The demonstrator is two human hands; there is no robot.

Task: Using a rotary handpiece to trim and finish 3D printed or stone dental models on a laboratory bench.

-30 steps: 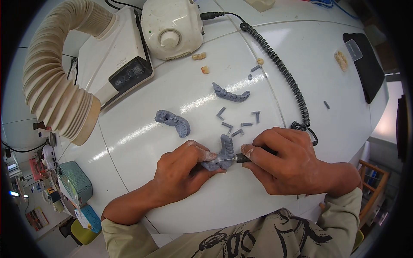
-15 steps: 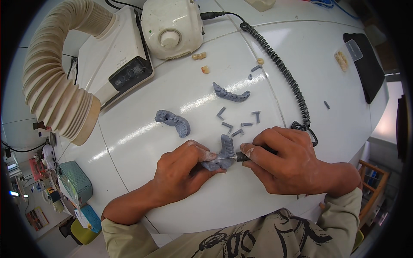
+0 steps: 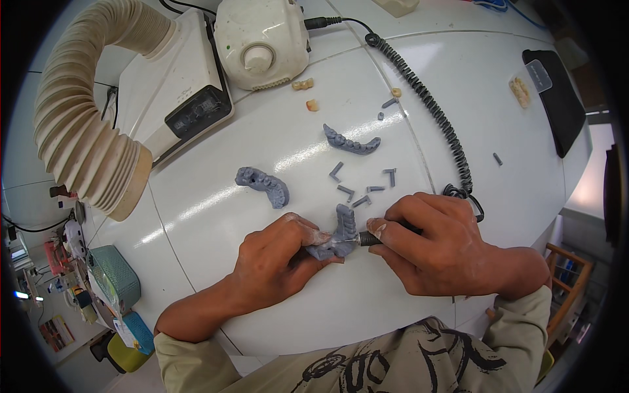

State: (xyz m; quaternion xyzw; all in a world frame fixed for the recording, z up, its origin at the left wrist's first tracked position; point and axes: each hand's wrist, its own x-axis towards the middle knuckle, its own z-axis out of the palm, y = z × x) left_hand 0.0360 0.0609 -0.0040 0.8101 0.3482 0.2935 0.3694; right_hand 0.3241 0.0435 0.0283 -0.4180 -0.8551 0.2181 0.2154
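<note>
I see the grey dental arch model (image 3: 346, 221) btw. the two hands, over the white table (image 3: 370, 301); if it also rests there, I can't tell. The L hand (image 3: 278, 255) pinches its lower left part w/ thumb and fingers. The R hand (image 3: 436, 245) is closed round the rotary handpiece (image 3: 369, 240), its tip at the model. I think the model is light, stiff, prob. brittle at thin spots, maybe slippery b/c of white powder (image 3: 318, 237). Best hold: thick base, fingers away from the tip.
</note>
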